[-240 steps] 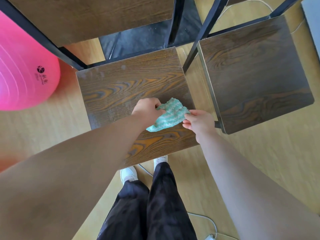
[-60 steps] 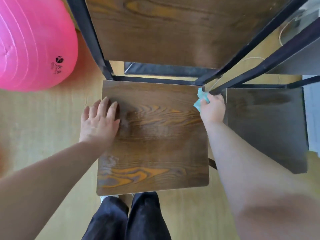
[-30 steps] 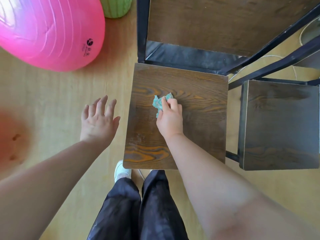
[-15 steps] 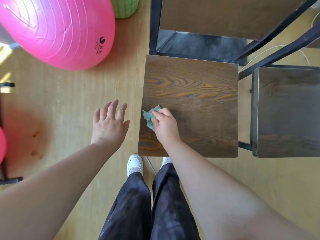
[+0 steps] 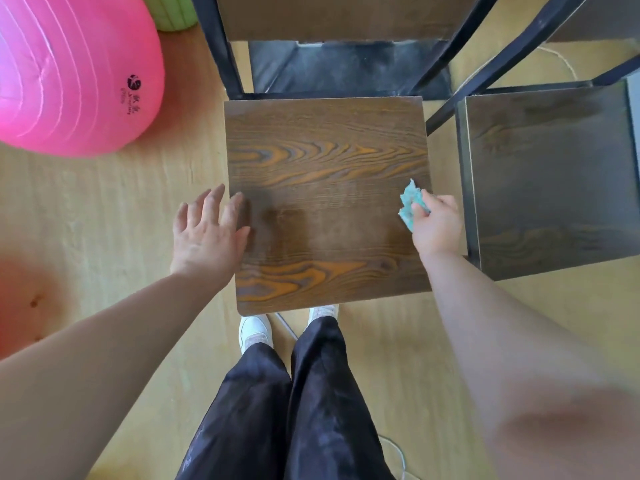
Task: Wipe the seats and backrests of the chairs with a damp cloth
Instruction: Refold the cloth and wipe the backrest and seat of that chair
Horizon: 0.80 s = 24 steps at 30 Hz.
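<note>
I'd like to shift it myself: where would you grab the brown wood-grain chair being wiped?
I'd take the black metal frame post beside the wooden backrest, coming from the left: the flat seat offers only thin edges, while the slim bar lets fingers wrap round.

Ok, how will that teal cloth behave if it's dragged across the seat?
Probably floppy: the teal cloth is bunched in the right hand. Likely light, held by fingers alone. It may bunch further rather than slide flat on the chair seat.
</note>
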Tool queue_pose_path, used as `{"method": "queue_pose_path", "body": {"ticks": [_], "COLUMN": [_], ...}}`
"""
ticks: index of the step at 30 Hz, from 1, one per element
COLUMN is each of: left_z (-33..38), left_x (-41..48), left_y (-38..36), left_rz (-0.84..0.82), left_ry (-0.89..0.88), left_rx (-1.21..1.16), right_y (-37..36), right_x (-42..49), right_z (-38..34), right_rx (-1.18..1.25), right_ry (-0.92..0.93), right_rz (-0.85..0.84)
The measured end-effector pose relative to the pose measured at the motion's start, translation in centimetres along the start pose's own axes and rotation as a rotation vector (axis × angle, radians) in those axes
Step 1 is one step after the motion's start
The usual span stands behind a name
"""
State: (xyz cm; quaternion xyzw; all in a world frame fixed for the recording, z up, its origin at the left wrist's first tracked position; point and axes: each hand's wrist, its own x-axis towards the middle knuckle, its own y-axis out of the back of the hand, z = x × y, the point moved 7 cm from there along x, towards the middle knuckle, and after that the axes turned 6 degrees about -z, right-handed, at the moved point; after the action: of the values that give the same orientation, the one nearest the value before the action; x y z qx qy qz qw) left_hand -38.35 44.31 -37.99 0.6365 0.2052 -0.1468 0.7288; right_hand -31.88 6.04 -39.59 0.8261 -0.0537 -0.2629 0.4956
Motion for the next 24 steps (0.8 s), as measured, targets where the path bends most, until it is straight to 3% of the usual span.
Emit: {"method": "queue_pose_path", "body": {"ticks": [11,24], "left_z": [-0.6,-5.5], "left_x": [-0.7,-4.7], "left_y": [-0.6,-1.6], "left_rz": [-0.03,-0.005], "left_ry": [-0.024,0.083], "left_rx": [0.022,-0.045], "right_y": [-6.5,-14.3], "right_x": [-6.7,-14.8], "right_z": [-5.0,-12.7], "right_rx": [-0.061,-0.075], "right_ry": [0.132,0.396], "right_rz": [-0.002,-0.168]}}
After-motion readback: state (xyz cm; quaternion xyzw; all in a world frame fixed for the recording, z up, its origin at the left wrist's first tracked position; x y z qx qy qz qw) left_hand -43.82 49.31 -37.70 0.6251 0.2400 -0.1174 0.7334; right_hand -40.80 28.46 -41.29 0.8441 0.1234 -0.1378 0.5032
